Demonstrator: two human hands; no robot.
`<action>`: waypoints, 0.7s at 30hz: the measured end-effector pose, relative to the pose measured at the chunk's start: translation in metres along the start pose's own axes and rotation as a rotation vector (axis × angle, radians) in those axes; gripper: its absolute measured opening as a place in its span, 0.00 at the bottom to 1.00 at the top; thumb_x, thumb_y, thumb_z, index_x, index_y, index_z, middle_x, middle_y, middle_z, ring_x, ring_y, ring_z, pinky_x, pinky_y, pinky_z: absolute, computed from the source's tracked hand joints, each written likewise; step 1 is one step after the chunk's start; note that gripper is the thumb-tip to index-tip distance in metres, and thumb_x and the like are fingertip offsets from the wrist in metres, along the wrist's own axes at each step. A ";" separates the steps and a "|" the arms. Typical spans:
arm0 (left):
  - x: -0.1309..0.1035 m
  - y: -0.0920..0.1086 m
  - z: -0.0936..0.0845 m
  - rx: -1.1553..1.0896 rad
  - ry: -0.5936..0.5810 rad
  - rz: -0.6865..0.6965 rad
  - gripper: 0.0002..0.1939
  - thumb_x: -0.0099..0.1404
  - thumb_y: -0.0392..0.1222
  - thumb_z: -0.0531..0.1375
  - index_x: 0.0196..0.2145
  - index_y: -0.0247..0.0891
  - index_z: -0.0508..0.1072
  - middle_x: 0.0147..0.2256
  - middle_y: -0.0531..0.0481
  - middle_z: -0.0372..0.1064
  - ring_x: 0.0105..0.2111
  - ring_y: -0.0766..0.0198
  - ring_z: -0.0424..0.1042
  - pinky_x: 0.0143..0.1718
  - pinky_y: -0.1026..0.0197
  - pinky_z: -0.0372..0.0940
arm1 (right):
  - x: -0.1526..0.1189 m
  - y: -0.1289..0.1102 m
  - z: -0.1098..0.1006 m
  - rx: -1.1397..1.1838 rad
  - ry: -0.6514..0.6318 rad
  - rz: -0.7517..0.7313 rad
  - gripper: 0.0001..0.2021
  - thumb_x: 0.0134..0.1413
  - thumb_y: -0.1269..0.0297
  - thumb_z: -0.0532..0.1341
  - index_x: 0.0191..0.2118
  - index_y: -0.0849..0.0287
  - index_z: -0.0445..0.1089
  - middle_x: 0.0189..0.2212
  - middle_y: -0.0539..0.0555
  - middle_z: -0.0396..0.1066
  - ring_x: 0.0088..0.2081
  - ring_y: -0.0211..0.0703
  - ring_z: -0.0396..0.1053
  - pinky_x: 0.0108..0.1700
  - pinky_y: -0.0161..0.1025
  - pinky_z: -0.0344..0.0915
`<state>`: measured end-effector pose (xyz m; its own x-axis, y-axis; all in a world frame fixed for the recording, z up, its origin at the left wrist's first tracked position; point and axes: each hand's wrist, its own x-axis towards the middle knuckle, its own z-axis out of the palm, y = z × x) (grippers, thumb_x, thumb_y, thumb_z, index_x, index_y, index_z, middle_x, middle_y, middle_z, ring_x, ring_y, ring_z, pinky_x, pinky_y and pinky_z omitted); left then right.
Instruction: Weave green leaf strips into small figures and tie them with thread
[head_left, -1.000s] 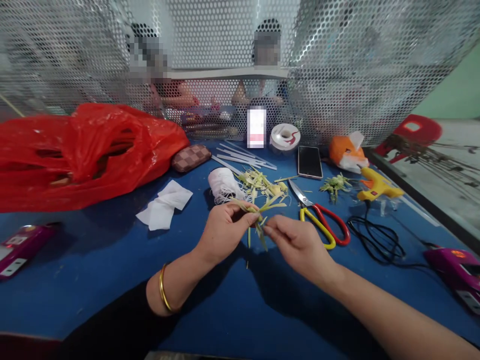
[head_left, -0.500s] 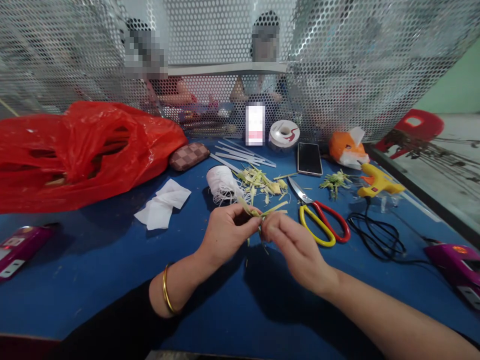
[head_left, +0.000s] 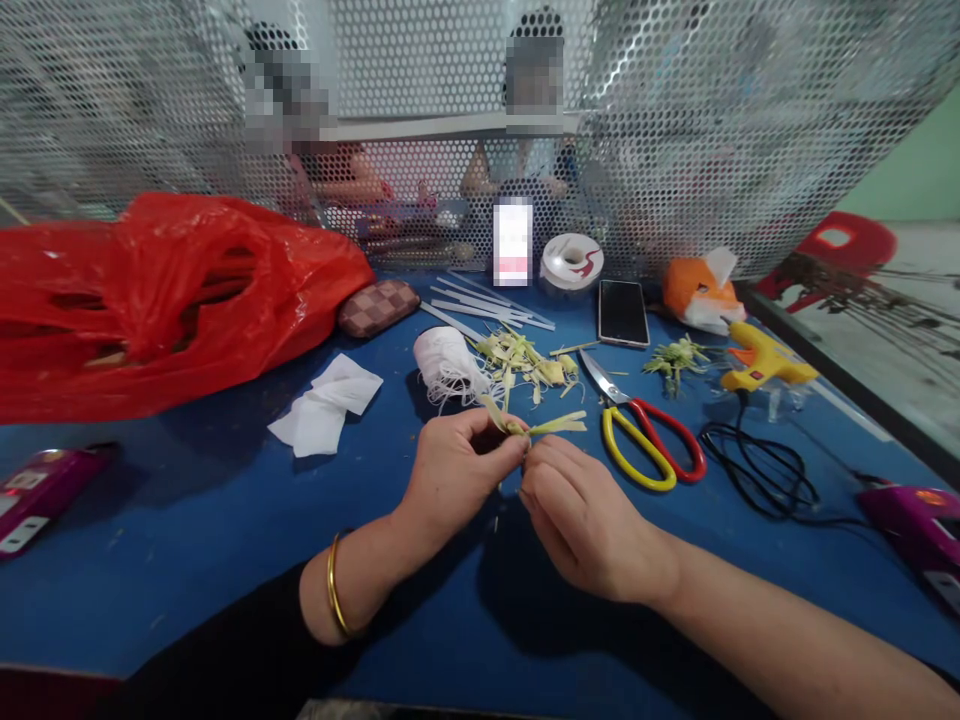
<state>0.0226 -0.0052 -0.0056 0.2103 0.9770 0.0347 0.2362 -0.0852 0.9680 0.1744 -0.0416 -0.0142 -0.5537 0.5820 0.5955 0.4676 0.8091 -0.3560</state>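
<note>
Pale green leaf strips (head_left: pixel 559 424) stick out between my two hands, above the middle of the blue table (head_left: pixel 247 560). My left hand (head_left: pixel 457 465) pinches them between thumb and fingers. Close against its fingertips, my right hand (head_left: pixel 581 510) is closed with its fingers curled; what it grips is too small and hidden to make out. Just beyond the hands lie a spool of white string (head_left: pixel 448 365) and a pile of leaf scraps (head_left: pixel 525 360). Scissors with one yellow and one red handle (head_left: pixel 637 450) rest to the right.
A red plastic bag (head_left: pixel 225 290), a checkered pouch (head_left: pixel 379 307) and white tissue (head_left: pixel 326 405) are on the left. On the right are a phone (head_left: pixel 622 312), a yellow glue gun (head_left: pixel 769 362) and its black cable (head_left: pixel 757 470). Two people sit behind a perforated screen (head_left: pixel 420 70).
My right hand has turned and curled its fingers further in beside my left fingertips. The leaf strips point slightly more to the right. The whole view has shifted a little.
</note>
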 end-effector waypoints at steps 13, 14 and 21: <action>0.005 -0.002 -0.003 -0.013 -0.175 -0.062 0.04 0.50 0.38 0.63 0.24 0.35 0.73 0.22 0.53 0.70 0.23 0.69 0.66 0.25 0.66 0.61 | 0.002 0.002 -0.017 0.341 0.102 0.192 0.08 0.61 0.76 0.51 0.33 0.57 0.63 0.32 0.55 0.69 0.36 0.42 0.68 0.37 0.40 0.66; 0.004 -0.003 -0.003 -0.012 -0.207 -0.069 0.04 0.50 0.38 0.63 0.24 0.35 0.72 0.22 0.54 0.69 0.22 0.70 0.65 0.25 0.67 0.60 | 0.003 0.004 -0.020 0.359 0.125 0.228 0.08 0.61 0.75 0.52 0.33 0.58 0.64 0.34 0.55 0.70 0.38 0.42 0.69 0.39 0.40 0.66; -0.001 -0.001 -0.002 0.088 -0.418 -0.078 0.02 0.52 0.36 0.61 0.25 0.35 0.74 0.21 0.54 0.69 0.22 0.69 0.66 0.25 0.67 0.61 | 0.008 0.027 -0.027 0.481 0.153 0.484 0.10 0.57 0.70 0.59 0.25 0.59 0.69 0.32 0.54 0.69 0.38 0.42 0.68 0.42 0.42 0.65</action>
<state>0.0200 -0.0059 -0.0063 0.5502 0.8197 -0.1593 0.3431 -0.0480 0.9381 0.2012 -0.0172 0.0009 -0.2403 0.8965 0.3721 0.2608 0.4289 -0.8649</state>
